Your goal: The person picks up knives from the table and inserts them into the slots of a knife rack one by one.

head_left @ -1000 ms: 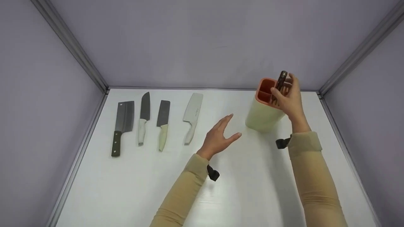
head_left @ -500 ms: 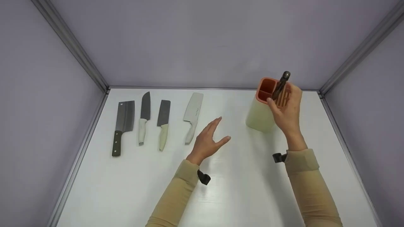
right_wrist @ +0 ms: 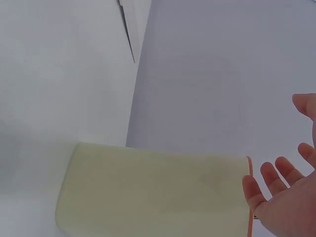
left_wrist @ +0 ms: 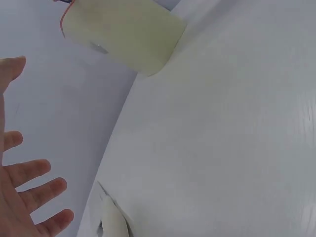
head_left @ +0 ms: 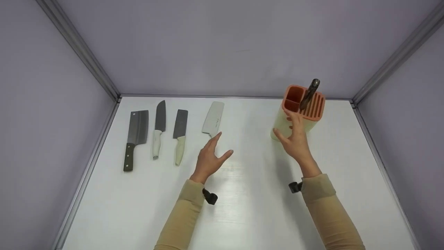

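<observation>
A pale green knife block (head_left: 280, 124) with an orange slotted top stands at the back right of the white table. One dark-handled knife (head_left: 309, 94) stands upright in it, its blade hidden inside. In front of the block hovers my right hand (head_left: 296, 142), fingers spread and holding nothing. My left hand (head_left: 208, 161), also empty with thumb and fingers apart, hangs over the table near the handle of a white cleaver-shaped knife (head_left: 213, 118) and partly covers that handle in the head view. In the left wrist view, the white handle (left_wrist: 113, 219) shows below the fingers.
To the left lie a dark-handled cleaver (head_left: 136, 139), a white-handled knife (head_left: 159, 130) and a cream-handled knife (head_left: 179, 137), side by side with handles toward me. Grey walls (head_left: 222, 48) enclose the table (head_left: 229, 208) at the back and sides.
My right hand has let go of the dark knife handle and drawn back to the front left of the block. My left hand has moved left, toward the white knife.
</observation>
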Tool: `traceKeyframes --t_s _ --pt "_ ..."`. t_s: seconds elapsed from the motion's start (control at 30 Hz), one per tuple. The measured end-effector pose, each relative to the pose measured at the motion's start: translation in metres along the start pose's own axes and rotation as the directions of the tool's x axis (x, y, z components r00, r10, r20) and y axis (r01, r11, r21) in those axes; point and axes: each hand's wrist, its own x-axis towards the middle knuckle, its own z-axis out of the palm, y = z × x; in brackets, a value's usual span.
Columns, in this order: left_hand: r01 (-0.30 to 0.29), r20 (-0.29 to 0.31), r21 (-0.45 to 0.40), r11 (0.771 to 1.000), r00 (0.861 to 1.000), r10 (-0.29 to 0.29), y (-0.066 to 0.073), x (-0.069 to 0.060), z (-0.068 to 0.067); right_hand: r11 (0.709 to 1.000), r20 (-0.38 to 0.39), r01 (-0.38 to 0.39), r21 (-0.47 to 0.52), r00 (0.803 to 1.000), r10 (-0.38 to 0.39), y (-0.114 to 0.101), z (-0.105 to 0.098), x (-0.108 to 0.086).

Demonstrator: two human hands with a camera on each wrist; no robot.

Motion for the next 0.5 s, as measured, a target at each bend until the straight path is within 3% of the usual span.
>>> traceKeyframes --t_s 0.27,0.5 --pt "0.135 -0.018 -0.049 0.99 0.991 -0.136 -0.026 -0.003 -0.005 0.992 0.146 -0.124 0.022 0.982 0.12 0.018 0.023 -0.016" --pt "0.176 -0.006 -0.037 0.984 0.984 -0.177 -0.039 -0.003 -0.006 0.983 0.292 -0.178 0.048 0.944 0.156 0.028 0.044 -0.027"
